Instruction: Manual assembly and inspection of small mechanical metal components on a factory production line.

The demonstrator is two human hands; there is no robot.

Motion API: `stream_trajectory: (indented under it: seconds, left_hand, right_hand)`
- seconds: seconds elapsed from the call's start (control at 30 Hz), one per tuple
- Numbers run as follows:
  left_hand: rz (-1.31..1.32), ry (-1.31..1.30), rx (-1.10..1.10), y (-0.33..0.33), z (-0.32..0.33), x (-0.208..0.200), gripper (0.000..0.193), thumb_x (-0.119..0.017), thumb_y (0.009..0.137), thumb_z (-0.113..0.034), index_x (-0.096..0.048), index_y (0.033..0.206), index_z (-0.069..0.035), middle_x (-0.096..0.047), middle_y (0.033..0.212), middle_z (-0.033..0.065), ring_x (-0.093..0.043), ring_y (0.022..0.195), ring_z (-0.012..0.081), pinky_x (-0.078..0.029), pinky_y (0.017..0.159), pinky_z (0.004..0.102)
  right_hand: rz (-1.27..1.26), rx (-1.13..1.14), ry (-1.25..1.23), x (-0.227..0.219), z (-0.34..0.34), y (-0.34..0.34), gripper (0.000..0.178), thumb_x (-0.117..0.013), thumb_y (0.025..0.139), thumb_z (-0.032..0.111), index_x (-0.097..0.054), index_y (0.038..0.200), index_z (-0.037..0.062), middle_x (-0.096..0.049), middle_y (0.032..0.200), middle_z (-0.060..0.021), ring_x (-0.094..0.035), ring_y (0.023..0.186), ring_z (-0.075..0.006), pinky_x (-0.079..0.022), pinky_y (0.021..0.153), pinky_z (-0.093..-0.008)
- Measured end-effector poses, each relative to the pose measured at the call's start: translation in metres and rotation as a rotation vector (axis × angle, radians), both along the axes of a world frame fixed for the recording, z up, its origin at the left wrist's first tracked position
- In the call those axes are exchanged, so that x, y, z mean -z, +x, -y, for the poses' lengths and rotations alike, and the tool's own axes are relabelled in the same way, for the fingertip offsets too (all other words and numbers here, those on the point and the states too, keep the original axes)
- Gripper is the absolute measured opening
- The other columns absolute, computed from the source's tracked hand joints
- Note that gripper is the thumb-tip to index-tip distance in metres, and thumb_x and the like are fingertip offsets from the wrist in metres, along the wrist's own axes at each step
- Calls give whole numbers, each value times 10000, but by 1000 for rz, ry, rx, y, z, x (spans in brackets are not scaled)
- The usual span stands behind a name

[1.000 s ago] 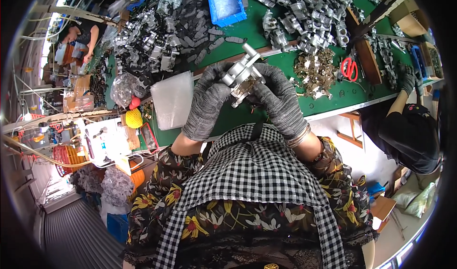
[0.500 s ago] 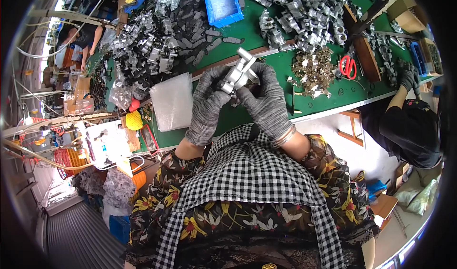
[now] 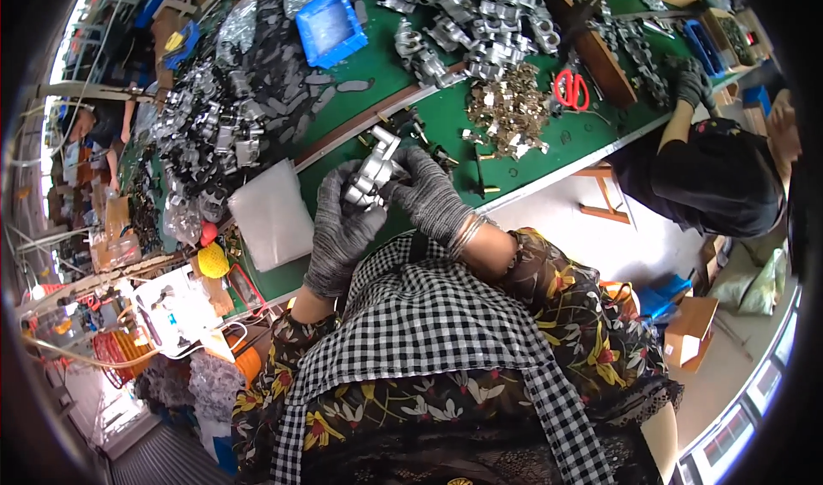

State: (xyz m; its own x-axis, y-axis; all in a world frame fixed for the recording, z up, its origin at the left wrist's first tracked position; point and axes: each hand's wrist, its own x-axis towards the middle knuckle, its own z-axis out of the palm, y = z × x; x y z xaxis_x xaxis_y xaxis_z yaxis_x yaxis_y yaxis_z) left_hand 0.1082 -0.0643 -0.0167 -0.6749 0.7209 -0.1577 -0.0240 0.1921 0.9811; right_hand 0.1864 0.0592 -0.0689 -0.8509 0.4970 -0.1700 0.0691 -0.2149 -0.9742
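Silver cast-metal bracket with rounded lobes: held up in front of the person's waist, above the near edge of the green-topped workbench, tilted, upper end leaning right. Left hand in grey knitted glove carries it: fingers curled on one side, thumb on the other, pinching the lower end. Right hand in matching grey knitted glove at the bracket's right side, fingers bent and close together, tips at the metal; whether they pinch something small there, cannot tell, tips partly hidden.

Around the hands: stack of translucent whitish plastic sheets just left of the left hand. Thin dark rod-like piece with brass-coloured end on the green top, right of the right hand. Beyond it, heap of small brass-coloured metal clips, then scissors with red loop handles near that heap, to its right.

Farther back: loose pile of silver castings at left, flat black oblong pads next to it, open blue plastic bin by the pads, second big pile of silver castings to the bin's right. Co-worker's grey-gloved hands at bench edge, far right, well apart from the person's own.
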Motion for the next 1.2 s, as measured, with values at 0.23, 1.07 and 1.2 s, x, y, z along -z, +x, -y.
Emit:
stream_trajectory:
  seconds: [0.23,1.07,1.2]
  left_hand:
    - [229,-100,114,-15,24,29,405,-667,793,-151,-497,1143,-39,-561,862,24,-552,731,91,-467,639,288]
    - [859,-193,216,-19,-11,70,294,-643,792,-294,-631,961,-53,-620,815,24,-595,631,125,-490,541,252]
    - [776,-152,232,-12,-26,66,303,-637,790,-306,-635,944,-45,-620,813,25,-587,621,118,-481,533,245]
  right_hand:
    - [-179,-210,-453,-7,10,26,731,-615,870,160,-172,1442,53,-583,1127,-155,-624,900,-195,-512,830,-324]
    - [380,345,197,24,7,152,319,-588,888,273,-598,1050,-2,-657,940,-186,-643,871,-290,-502,783,-366]
    - [336,360,210,19,-23,153,309,-588,889,262,-596,1048,-2,-661,930,-180,-645,864,-282,-502,781,-362]
